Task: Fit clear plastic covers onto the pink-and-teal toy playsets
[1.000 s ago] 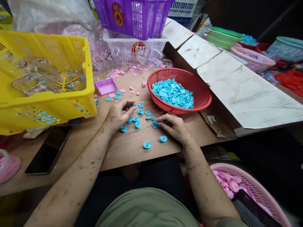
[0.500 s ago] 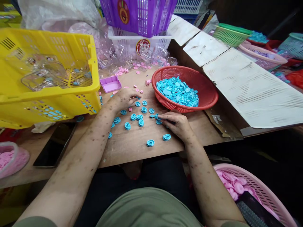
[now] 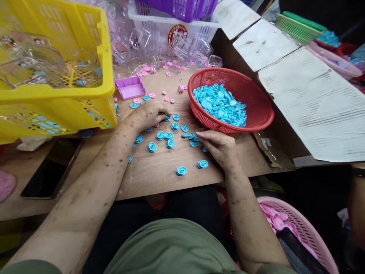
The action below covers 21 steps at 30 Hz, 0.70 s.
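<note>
My left hand (image 3: 148, 114) reaches over the wooden table with its fingers curled together. At its fingertips is a small blue oval plastic piece (image 3: 167, 118), partly hidden by them. My right hand (image 3: 221, 146) pinches another blue plastic piece (image 3: 196, 137) between thumb and fingers, low over a little cluster. Beside that piece lies a flat blue oval (image 3: 194, 143). Between the hands several blue ovals are scattered, some stacked in pairs, such as one stack (image 3: 170, 143). Nearer the table's front edge sit two more stacks, one of them (image 3: 181, 171) on the left.
A red basket (image 3: 265, 120) of blue pieces stands behind my right hand. To the left are a yellow crate (image 3: 105, 72), a purple tray (image 3: 130, 88) and a phone (image 3: 53, 167). White-topped cardboard (image 3: 316, 102) borders the right side; a pink basket (image 3: 309, 232) stands below.
The view has shifted slightly. My left hand stays bent over a blue piece. My right hand remains at the same cluster, its fingers a little more extended, with another blue oval now showing below them.
</note>
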{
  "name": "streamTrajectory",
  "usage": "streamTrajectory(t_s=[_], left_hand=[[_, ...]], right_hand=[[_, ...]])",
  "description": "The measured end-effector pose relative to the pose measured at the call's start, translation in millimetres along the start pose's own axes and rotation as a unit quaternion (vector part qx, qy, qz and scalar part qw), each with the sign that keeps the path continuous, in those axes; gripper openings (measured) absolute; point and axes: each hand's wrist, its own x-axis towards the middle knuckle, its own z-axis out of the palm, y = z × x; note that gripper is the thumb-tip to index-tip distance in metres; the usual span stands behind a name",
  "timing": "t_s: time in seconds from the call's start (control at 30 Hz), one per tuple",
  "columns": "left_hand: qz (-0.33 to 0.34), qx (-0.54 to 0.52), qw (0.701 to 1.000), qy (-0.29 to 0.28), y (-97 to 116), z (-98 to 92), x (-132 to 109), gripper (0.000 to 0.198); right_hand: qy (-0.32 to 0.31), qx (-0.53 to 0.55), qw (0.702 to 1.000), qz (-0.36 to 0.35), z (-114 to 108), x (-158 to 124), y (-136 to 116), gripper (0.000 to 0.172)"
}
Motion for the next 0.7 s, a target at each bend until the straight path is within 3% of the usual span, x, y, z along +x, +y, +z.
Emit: streamTrajectory(t_s=[0.17,0.37,0.53,0.7], left_hand=[[-0.02,-0.009,1.0,0.014,-6,4.2,-5,0.02],[-0.058,-0.029,0.998,0.026,-13,9.9,1,0.01],[-0.041,-0.011,0.999,0.022,-13,15.3,2,0.01],[-0.027,0.005,0.999,0.03,6,-2.3,-2,0.012]], right_hand=[[-0.01,-0.011,1.0,0.026,1,-1,1,0.025],[-0.035,0.009,0.999,0.002,3,0,5,0.016],[-0.046,0.027,0.999,-0.013,3,-2,6,0.01],[-0.051,0.006,0.999,-0.011,3,-4,5,0.008]])
